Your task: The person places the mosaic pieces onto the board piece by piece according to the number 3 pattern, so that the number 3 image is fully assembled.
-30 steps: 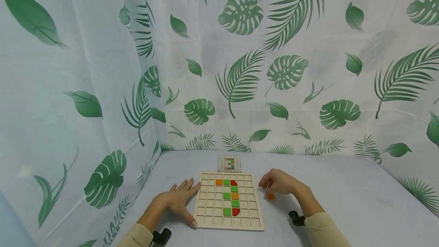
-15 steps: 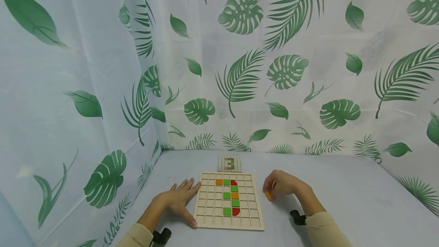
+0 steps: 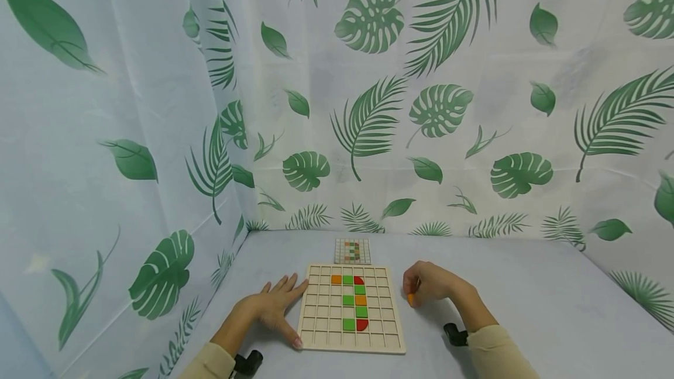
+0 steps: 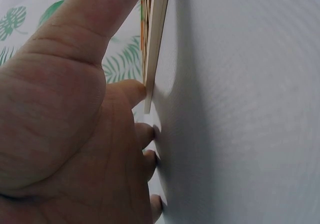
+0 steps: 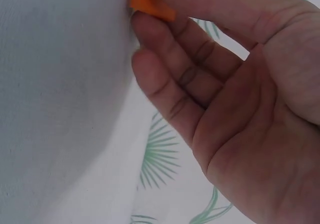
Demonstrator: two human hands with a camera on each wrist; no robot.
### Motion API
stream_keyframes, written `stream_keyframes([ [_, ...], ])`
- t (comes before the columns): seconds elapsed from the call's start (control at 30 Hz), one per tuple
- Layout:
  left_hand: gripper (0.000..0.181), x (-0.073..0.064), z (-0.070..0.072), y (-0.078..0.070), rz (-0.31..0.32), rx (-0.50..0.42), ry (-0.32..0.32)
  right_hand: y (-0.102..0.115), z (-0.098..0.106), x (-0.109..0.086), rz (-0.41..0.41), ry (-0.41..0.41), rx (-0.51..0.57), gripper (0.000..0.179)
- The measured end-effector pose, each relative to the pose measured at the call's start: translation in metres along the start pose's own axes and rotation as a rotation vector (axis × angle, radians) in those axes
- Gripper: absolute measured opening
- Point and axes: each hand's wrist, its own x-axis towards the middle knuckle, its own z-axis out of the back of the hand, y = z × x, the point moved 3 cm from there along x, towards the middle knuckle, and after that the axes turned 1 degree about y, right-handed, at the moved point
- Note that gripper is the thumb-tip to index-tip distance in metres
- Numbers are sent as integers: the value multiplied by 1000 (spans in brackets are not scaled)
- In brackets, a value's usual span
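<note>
A wooden grid board (image 3: 322, 337) lies on the table, with several green, orange and red tiles set in its squares. My left hand (image 3: 274, 307) rests at the board's left side, fingers spread and straight. Its thumb touches the near left corner, and in the left wrist view the index fingertip (image 4: 136, 91) meets the board's edge. To the right of the board, my right hand (image 3: 430, 283) pinches an orange tile (image 5: 150, 2) between thumb and fingers, close to the table surface. Part of that tile is hidden behind the thumb.
A small pattern card (image 3: 353, 251) with a coloured grid lies just beyond the board's far edge. Leaf-printed curtains (image 3: 379, 133) stand behind and to the left of the pale table (image 3: 558, 297). Black wrist cameras (image 3: 456, 335) sit under both wrists.
One second ago the orange tile lay low beneath my right fingers; now the fingers pinch it, standing on edge. The right hand shifted slightly right. My left hand and the board have stayed put.
</note>
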Motion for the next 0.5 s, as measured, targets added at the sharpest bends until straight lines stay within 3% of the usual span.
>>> stream_keyframes([
  [0.1, 137, 0, 0, -1, -3, 2, 0, 1, 1, 0, 37, -3, 10, 23],
  [0.33, 137, -1, 1, -1, 6, 7, 0, 3, 2, 4, -3, -33, 78, 25],
  [0.5, 137, -2, 2, -2, 1, 4, -1, 7, 2, 8, 16, -56, 108, 19],
])
